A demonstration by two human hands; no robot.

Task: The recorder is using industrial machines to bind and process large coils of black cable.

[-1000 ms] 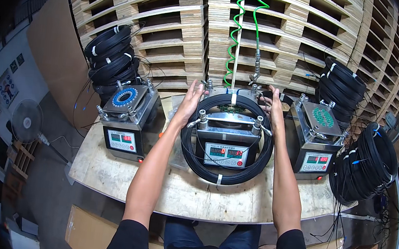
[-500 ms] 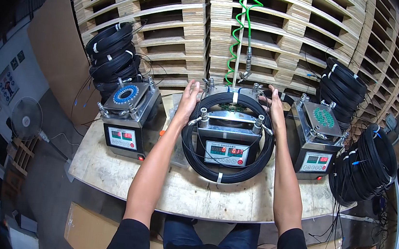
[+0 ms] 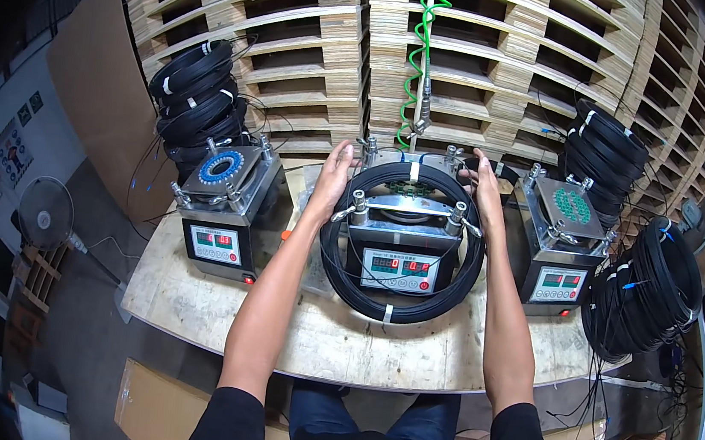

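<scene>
A large coil of black cable (image 3: 390, 313), bound with white tape, rings the middle metal machine (image 3: 407, 228). The machine's lit panel and the green parts on its top plate show through the coil's centre. My left hand (image 3: 333, 180) is at the coil's upper left side, fingers stretched upward and apart. On the opposite side my right hand (image 3: 484, 191) is held much the same way, palm toward the coil. Whether either palm presses on the cable, I cannot tell. A loose strand of cable crosses the machine's front panel.
Similar machines stand on the wooden table (image 3: 339, 352), one with a blue ring (image 3: 221, 168) at left, one with green parts (image 3: 572, 206) at right. Black coils are stacked at back left (image 3: 197, 105), back right (image 3: 607, 156) and far right (image 3: 651, 281). A green spiral hose (image 3: 424, 34) hangs before wooden pallets.
The hanging green hose and its metal end have swung to the left. My hands and the coil have hardly moved.
</scene>
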